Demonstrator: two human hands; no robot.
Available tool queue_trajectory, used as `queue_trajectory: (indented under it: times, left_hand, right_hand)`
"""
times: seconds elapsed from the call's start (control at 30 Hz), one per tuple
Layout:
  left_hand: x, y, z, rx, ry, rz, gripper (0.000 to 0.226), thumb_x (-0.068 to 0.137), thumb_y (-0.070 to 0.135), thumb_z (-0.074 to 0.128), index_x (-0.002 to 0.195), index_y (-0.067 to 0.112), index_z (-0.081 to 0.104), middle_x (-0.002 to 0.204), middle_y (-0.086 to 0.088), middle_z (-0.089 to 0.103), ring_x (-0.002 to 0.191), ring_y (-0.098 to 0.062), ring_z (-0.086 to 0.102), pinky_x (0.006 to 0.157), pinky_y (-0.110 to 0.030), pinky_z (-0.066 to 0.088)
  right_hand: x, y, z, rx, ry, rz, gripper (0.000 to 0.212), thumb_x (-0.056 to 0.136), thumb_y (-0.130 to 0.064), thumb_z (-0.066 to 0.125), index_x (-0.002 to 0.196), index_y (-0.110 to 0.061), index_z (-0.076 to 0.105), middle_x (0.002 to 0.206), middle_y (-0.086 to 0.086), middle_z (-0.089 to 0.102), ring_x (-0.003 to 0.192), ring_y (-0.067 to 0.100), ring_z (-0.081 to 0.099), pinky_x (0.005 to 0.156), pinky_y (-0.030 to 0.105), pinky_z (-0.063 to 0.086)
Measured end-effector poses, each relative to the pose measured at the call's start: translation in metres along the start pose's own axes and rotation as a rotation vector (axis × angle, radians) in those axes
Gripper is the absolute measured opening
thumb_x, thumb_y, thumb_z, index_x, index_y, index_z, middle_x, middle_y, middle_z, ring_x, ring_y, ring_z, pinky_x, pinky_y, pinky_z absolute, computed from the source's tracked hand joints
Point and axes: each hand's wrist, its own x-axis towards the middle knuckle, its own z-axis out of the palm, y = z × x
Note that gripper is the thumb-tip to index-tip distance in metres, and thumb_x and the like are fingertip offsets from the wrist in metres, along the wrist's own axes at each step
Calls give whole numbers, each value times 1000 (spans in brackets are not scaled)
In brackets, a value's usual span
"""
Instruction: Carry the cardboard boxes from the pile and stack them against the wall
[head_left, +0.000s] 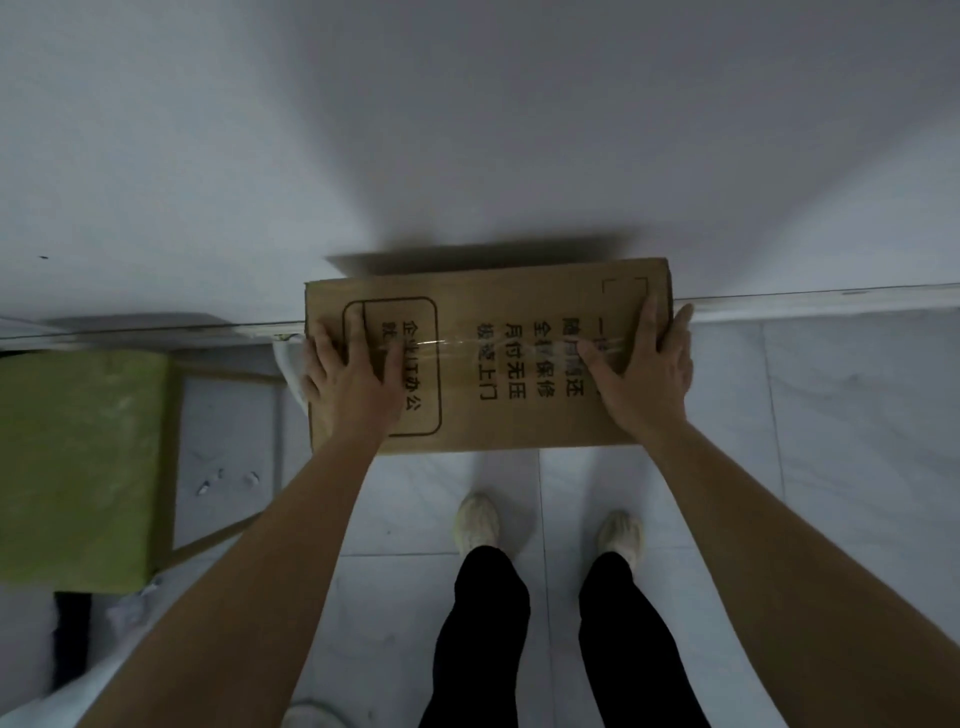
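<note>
A brown cardboard box (488, 358) with black printed characters and clear tape across its top sits against the white wall (467, 130), above the skirting line. My left hand (353, 379) lies flat on the box's left part, fingers spread and straight. My right hand (644, 364) lies flat on the right part, fingers pointing toward the wall, thumb over the right edge. What is under the box is hidden.
A green-topped object (78, 462) with a cardboard-coloured frame stands on the floor at the left. My two feet in pale shoes (478, 519) stand on the white floor tiles (831, 415) just before the box.
</note>
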Motion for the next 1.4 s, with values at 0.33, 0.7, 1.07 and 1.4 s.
queue_trajectory:
  times: [0.33, 0.7, 1.07, 1.4]
  left_hand:
    - [27, 12, -12, 21, -44, 58, 58, 100, 55, 40, 147, 22, 40, 159, -17, 23, 148, -35, 15, 118, -55, 14]
    - [-64, 210, -197, -193, 248, 824, 42, 106, 33, 36, 71, 13, 48, 64, 1, 44, 65, -21, 45, 60, -33, 35]
    - [-310, 458, -376, -585, 500, 1376, 41, 105, 34, 37, 74, 10, 50, 68, -2, 50, 70, -23, 47, 62, -34, 33]
    - [-650, 537, -253, -744, 56, 1637, 49, 103, 37, 37, 68, 5, 47, 65, -8, 59, 64, -27, 54, 56, -42, 39]
  right_hand:
    - [2, -19, -4, -88, 17, 131, 90, 96, -70, 39, 162, -20, 3, 167, 20, -8, 154, 42, 1, 122, 61, 10]
    - [-105, -102, -233, 19, 414, -76, 39, 105, -44, 43, 123, -20, 68, 124, 2, 68, 110, 24, 64, 85, 30, 42]
    - [-302, -47, -539, 86, 1103, -37, 35, 105, -41, 46, 110, -19, 72, 105, -1, 71, 87, 20, 64, 74, 28, 38]
    - [-539, 219, -597, 1, 1288, 308, 35, 104, -43, 51, 94, -13, 68, 85, 0, 69, 73, 16, 64, 75, 30, 56]
